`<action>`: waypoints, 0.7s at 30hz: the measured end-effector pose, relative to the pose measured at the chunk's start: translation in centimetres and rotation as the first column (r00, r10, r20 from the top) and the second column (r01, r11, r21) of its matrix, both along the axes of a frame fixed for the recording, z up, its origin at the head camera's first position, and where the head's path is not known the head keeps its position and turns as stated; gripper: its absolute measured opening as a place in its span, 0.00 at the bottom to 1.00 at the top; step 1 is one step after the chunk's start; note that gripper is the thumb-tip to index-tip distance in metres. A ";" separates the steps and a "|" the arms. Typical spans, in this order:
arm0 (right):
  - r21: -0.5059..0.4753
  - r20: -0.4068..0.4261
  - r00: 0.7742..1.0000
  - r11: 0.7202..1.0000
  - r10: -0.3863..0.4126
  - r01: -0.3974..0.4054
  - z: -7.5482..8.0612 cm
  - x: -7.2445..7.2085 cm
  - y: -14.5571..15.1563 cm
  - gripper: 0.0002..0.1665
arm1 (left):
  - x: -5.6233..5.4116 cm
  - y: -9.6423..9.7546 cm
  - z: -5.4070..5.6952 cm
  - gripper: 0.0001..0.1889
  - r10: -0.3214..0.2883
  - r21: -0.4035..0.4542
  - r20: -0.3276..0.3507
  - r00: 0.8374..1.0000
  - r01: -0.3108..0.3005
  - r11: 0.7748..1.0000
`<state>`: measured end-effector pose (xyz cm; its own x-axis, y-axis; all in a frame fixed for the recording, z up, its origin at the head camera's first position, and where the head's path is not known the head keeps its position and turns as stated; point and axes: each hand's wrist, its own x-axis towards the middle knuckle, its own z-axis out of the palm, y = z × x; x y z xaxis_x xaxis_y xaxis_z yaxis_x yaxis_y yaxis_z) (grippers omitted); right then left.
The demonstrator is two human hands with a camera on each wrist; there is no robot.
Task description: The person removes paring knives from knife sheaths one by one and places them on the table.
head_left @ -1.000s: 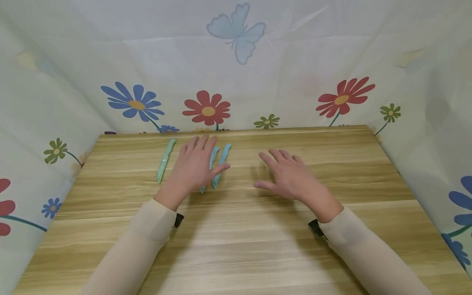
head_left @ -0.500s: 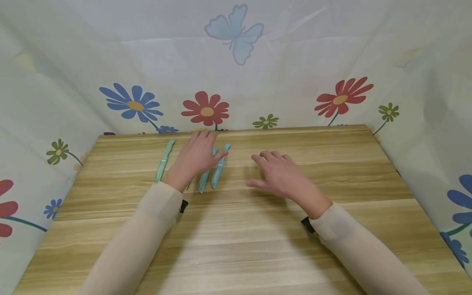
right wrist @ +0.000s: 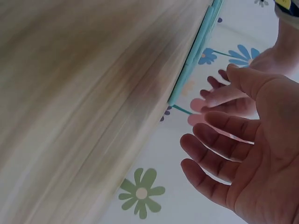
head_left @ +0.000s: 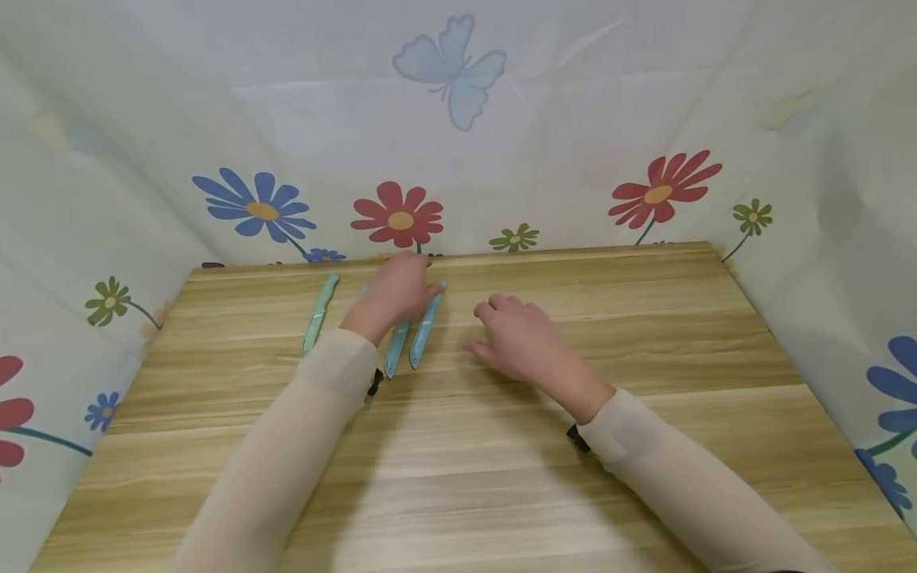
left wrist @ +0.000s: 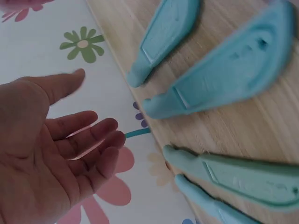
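A light green knife [head_left: 320,315] in a matching sheath lies on the table, left of my left hand. Two blue sheathed knives [head_left: 426,333] lie side by side to its right, their handles toward the far edge. My left hand [head_left: 396,288] hovers over the handle end of the inner blue knife [head_left: 397,350] and hides part of it. In the left wrist view the fingers bend loosely with nothing in them, and several knives show, including a green knife [left wrist: 250,177]. My right hand [head_left: 519,338] hangs over the table to the right, fingers loosely curved around nothing.
The wood-grain table [head_left: 458,485] ends at a far edge against a white curtain [head_left: 559,143] printed with flowers and a butterfly. More of this curtain stands at the left and right sides.
My left hand has moved right and slightly away, its fingers bending down over the blue handles. My right hand has drifted left, its fingers curving more. The knives lie where they were.
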<state>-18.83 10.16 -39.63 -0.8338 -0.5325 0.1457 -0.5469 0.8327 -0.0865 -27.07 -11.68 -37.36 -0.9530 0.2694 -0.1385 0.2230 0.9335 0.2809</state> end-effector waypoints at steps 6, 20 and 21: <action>0.010 0.005 1.000 1.000 -0.003 0.003 -0.2 0.1 -0.6 0.31 | -1.5 1.0 -0.9 0.25 0.006 0.009 0.016 1.000 -0.006 1.000; 0.060 0.045 0.999 0.998 -0.027 0.025 -0.5 0.2 -0.9 0.31 | -2.9 2.4 -1.9 0.09 0.100 -0.020 0.047 0.994 -0.099 0.995; 0.060 0.045 0.999 0.998 -0.028 0.025 -0.5 0.2 -0.9 0.31 | -3.0 2.5 -2.0 0.10 0.103 -0.018 0.047 0.994 -0.103 0.995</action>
<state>-18.67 9.22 -40.17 -0.8527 -0.5169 0.0762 -0.5214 0.8512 -0.0607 -30.11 -9.18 -39.35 -0.9678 0.1676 -0.1877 0.1121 0.9550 0.2747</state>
